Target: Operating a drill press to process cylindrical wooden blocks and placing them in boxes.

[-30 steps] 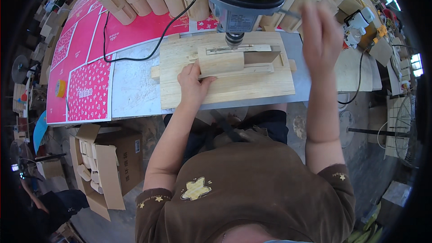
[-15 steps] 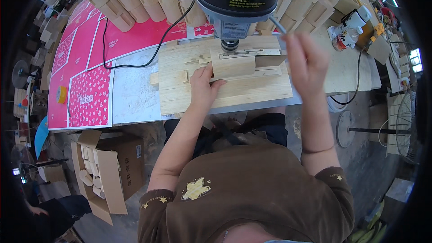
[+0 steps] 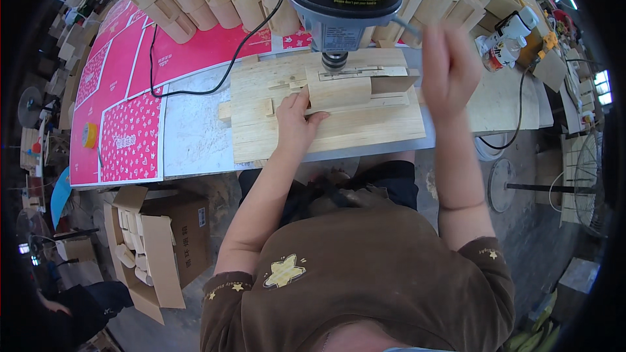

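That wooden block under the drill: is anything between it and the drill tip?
Nothing visible. The wooden block lies on the wooden jig board, pressed by the left hand, directly below the drill chuck. The right hand is raised off to the side, blurred, at the drill's lever.

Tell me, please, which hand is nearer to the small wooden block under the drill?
The left hand is nearer: it rests on the wooden block. The right hand is raised to the block's right, apart from it.

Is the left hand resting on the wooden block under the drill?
Yes, the left hand lies flat against the wooden block, which sits on the wooden jig board below the drill bit.
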Tool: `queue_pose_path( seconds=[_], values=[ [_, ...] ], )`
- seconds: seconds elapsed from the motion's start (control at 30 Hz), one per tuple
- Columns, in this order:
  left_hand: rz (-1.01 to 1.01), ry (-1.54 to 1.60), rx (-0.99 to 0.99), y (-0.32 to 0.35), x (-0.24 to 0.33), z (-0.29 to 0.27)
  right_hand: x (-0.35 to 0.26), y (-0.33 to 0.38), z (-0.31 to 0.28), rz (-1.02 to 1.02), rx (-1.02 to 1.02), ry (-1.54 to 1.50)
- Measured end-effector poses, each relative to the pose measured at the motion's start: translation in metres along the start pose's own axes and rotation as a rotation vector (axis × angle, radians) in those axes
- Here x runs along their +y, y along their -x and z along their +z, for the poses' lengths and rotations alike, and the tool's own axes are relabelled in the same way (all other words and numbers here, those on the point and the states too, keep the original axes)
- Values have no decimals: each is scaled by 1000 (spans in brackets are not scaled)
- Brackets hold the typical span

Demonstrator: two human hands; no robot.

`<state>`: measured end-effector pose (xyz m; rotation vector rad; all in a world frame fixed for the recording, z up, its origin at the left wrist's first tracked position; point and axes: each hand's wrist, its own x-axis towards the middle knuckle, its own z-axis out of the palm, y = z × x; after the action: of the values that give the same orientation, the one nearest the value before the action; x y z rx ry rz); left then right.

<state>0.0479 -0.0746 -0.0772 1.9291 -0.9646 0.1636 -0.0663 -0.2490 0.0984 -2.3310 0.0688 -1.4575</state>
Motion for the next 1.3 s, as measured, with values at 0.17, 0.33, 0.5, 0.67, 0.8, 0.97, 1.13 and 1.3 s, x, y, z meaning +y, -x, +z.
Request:
queue_pose_path(
  seconds=[0.17,0.33,0.5,0.67,0.8,0.97,1.13,1.3],
  values=[
    [-202,283,-21,-5,8,-5,20,-100,25,263,-87,162],
    [-191,230,-42,-11,11,-11,54,-58,32,181,-148,-313],
    [-183,328,-85,-15,6,-16,68,59,16,66,-567,118],
    [-48,201,-112,0,-4,-64,71,86,1,186,-668,144],
    [-235,417,-155,25,-7,-104,58,84,-2,164,-701,93],
    [-256,491,-174,36,-2,-126,41,88,-2,123,-686,12],
    [-165,372,-214,41,10,-163,40,85,-15,71,-810,6],
    [-633,727,72,43,20,-170,40,88,-14,178,-785,9]
  ],
)
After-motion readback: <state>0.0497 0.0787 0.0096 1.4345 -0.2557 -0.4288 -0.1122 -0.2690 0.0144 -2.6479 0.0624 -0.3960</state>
